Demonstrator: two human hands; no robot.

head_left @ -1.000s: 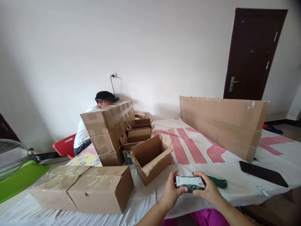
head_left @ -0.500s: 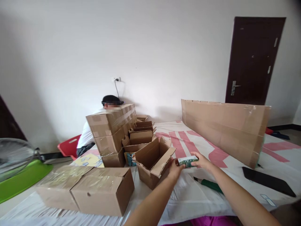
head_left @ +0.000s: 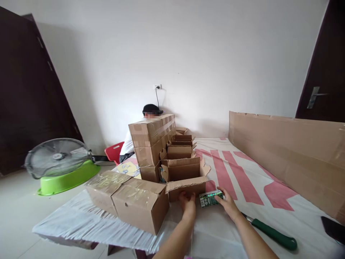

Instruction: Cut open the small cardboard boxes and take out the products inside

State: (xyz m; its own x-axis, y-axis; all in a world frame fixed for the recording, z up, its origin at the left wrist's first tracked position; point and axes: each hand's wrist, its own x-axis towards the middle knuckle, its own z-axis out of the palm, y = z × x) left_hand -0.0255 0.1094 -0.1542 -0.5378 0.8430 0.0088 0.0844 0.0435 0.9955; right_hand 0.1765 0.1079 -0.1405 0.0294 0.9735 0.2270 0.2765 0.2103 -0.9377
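Note:
My right hand (head_left: 228, 204) is closed around the right end of a small green-and-white printed box (head_left: 211, 199), held just above the cloth-covered table. My left hand (head_left: 188, 205) rests at the front wall of an open cardboard box (head_left: 185, 189). Its bent fingers are apart, with the tips against the cardboard, and nothing shows inside them. That box stands with its flaps up and its inner floor hidden. A green-handled knife (head_left: 275, 233) lies right of my right forearm.
Two taped cartons (head_left: 134, 201) sit to the left. Behind stand stacked cartons (head_left: 148, 147) and several open boxes (head_left: 179, 151). A tall cardboard panel (head_left: 285, 151) stands at right, near a dark phone-like slab (head_left: 332, 228). A person (head_left: 129, 142) sits behind the stack; a fan (head_left: 58, 156) is at far left.
The view has swung left. The open box now stands squarer to me. My left hand has left the small box and moved to the open box's front; my right hand still holds the small box.

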